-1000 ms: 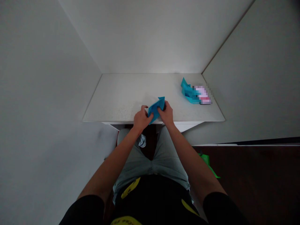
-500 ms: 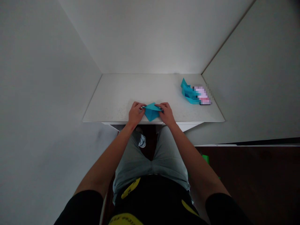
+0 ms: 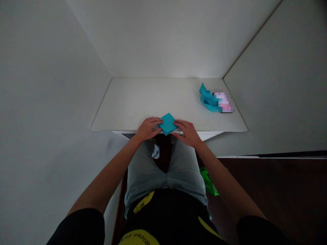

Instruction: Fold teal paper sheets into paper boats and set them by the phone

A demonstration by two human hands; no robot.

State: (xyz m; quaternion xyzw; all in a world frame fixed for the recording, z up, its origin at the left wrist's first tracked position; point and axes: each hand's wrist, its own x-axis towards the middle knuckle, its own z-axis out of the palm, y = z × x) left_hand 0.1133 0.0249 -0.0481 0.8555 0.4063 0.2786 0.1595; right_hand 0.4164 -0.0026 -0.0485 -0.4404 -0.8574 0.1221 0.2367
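A folded sheet of blue paper (image 3: 168, 123) lies as a flat diamond at the front edge of the white table, its near corner reaching the edge. My left hand (image 3: 148, 128) rests fingertips on its left corner, fingers stretched out and thumb apart. On the opposite corner lie the fingertips of my right hand (image 3: 188, 132), also spread, with the thumb nearer to me. Neither hand is wrapped round the paper; both press it against the tabletop.
Folded blue paper pieces (image 3: 208, 100) lie at the table's back right, beside a pixelated pink and white item (image 3: 226, 102). White walls bound the table (image 3: 133, 102) behind and at both sides. A bright green bag-like thing (image 3: 209, 182) lies on the dark floor at right.
The blue paper has gone from a raised, partly opened shape to a flat diamond. My hands have changed from pinching its sides to lying spread on its corners.
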